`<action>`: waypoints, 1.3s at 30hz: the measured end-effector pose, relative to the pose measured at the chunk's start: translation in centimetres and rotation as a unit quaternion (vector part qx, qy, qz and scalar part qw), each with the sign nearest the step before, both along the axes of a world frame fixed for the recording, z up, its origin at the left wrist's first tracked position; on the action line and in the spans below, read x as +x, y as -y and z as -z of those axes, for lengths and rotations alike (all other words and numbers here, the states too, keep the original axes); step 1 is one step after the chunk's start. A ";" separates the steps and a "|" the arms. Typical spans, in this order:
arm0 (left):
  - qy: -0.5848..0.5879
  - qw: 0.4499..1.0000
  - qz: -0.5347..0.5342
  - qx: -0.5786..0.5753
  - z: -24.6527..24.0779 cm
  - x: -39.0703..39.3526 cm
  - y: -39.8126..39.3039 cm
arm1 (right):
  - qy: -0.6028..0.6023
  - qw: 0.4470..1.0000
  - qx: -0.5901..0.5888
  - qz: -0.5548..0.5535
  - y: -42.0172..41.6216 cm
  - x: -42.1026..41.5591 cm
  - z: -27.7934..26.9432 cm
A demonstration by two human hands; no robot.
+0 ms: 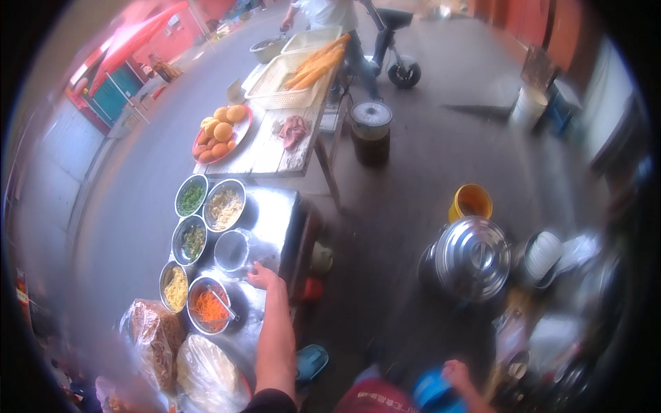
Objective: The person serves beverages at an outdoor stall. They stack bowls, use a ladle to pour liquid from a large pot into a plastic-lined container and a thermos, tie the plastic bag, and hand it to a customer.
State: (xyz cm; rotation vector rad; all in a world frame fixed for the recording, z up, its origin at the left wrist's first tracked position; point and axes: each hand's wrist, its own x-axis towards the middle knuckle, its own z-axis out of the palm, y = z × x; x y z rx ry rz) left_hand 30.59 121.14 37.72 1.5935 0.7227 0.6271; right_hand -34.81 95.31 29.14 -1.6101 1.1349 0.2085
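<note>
My left hand (263, 277) reaches over a steel worktop (273, 211), its fingers at the near edge of a clear round container (231, 250). Whether they grip its rim or thin plastic is hard to tell. Close by stand metal bowls of shredded carrot (210, 308) with a utensil in it, yellow shreds (175, 289), chopped mixed greens (193, 242), chopped green herbs (191, 199) and pale chopped food (225, 209). Low in the view, my right hand (456, 372) is closed on the edge of a blue plastic vessel (433, 390), blurred and partly cut off.
Plastic bags (209, 374) crowd the worktop's near end. Beyond it, a wooden table (268, 149) bears a platter of buns (222, 131) and a basket of fried dough sticks (317, 64); a person (330, 15) stands behind. Rightward are a lidded steel pot (472, 258) and a yellow bucket (471, 202).
</note>
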 end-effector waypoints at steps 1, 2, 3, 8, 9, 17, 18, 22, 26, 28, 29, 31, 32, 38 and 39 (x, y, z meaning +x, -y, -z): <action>-0.003 0.998 0.009 0.057 0.6 0.1 1.3 | -0.004 0.999 0.012 0.046 0.6 -1.0 0.8; -0.005 0.993 0.023 0.114 1.1 0.5 2.8 | -0.003 0.998 -0.031 0.047 1.6 -2.5 3.3; -0.010 0.983 0.055 0.176 1.7 0.8 4.1 | 0.097 0.992 -0.028 0.072 3.1 -4.0 6.1; 0.010 0.970 0.101 0.221 -1.3 2.0 -12.4 | 0.172 0.951 0.109 0.232 12.3 8.1 6.4; 0.028 0.969 0.128 0.210 -2.4 0.7 -10.4 | 0.162 0.957 0.035 0.238 16.1 9.1 7.9; -0.006 0.933 0.321 0.165 -1.6 -14.8 0.6 | 0.094 0.885 -0.396 0.224 38.6 14.1 25.3; -0.014 0.932 0.322 0.166 -1.9 -16.2 0.2 | 0.062 0.914 -0.352 0.193 38.1 17.6 25.5; -0.037 0.929 0.336 0.150 -2.4 -19.1 1.1 | -0.099 0.936 -0.308 0.138 37.6 24.1 23.9; -0.048 0.914 0.387 0.109 -2.8 -20.2 4.2 | -0.110 0.938 -0.279 0.172 38.6 21.0 22.7; -0.046 0.908 0.406 0.093 -3.9 -21.0 5.0 | -0.091 0.939 -0.286 0.169 35.5 20.1 18.9; -0.044 0.901 0.423 0.083 -4.3 -21.4 5.6 | -0.090 0.937 -0.289 0.172 33.6 18.6 16.5; -0.057 0.879 0.468 0.068 -5.0 -21.9 6.6 | -0.044 0.951 -0.255 0.169 28.7 15.5 13.0; -0.067 0.865 0.493 0.061 -5.2 -22.2 7.4 | -0.020 0.944 -0.266 0.192 26.0 14.2 12.3; -0.125 0.791 0.598 -0.026 -8.5 -23.6 12.6 | 0.001 0.914 -0.253 0.316 10.0 1.8 7.4; -0.134 0.780 0.611 -0.015 -8.9 -23.8 13.1 | 0.005 0.899 -0.280 0.338 7.4 -0.6 7.4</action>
